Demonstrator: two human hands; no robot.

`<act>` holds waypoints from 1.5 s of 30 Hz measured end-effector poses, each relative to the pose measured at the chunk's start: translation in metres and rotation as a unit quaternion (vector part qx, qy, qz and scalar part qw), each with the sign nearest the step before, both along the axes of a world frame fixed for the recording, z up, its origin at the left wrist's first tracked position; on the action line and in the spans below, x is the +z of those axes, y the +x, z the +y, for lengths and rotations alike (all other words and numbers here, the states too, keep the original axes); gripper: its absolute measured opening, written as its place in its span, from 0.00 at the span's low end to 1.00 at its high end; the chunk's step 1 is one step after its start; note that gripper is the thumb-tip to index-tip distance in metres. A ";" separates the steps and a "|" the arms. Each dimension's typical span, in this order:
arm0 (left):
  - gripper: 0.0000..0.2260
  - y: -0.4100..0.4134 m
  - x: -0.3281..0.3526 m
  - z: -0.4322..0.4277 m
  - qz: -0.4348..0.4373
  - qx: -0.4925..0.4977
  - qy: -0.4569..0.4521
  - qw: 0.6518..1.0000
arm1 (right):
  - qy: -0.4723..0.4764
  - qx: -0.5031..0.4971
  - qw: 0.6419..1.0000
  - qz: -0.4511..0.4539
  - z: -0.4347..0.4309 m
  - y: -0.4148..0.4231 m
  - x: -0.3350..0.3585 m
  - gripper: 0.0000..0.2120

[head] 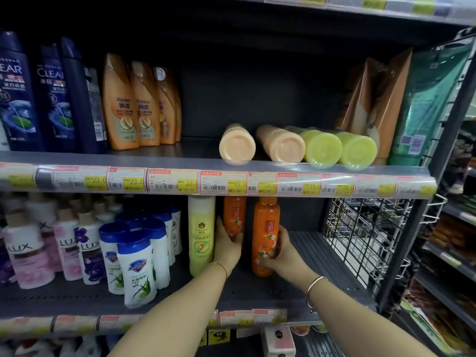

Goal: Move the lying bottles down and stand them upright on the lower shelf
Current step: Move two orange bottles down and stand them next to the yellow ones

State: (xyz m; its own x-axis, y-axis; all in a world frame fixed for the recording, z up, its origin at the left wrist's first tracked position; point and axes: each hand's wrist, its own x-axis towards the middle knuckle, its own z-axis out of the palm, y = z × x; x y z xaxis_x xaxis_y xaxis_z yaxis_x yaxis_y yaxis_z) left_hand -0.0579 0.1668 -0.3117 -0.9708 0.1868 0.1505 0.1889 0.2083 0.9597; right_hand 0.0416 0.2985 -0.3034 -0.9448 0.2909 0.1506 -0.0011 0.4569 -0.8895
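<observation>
Several bottles lie on their sides on the upper shelf, bases toward me: two peach ones and two lime-green ones. On the lower shelf, a yellow-green bottle stands upright. To its right, my left hand grips an upright orange bottle set further back. My right hand wraps around a second upright orange bottle nearer the front, its base on the shelf.
Orange and dark blue shampoo bottles stand at the upper left; refill pouches lean at the upper right. White and blue-capped bottles crowd the lower left. A wire mesh divider closes the lower shelf's right end.
</observation>
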 end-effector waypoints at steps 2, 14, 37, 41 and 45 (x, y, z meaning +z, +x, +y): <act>0.38 0.008 0.002 -0.002 0.011 0.005 -0.001 1.000 | 0.012 -0.014 1.000 -0.005 -0.002 0.000 0.003 0.48; 0.22 0.068 0.013 -0.049 -0.007 -0.064 -0.009 0.998 | 0.037 -0.069 0.996 -0.048 -0.024 0.001 0.010 0.35; 0.23 0.108 0.054 -0.166 -0.002 -0.164 0.007 0.986 | 0.007 -0.043 0.995 -0.095 -0.079 -0.008 0.025 0.47; 0.21 0.117 0.093 -0.170 0.045 -0.189 -0.006 0.981 | 0.049 -0.071 0.992 -0.091 -0.086 0.024 0.048 0.38; 0.20 0.129 0.142 -0.173 0.090 -0.207 -0.017 0.974 | 0.078 -0.064 0.993 -0.059 -0.105 0.066 0.090 0.16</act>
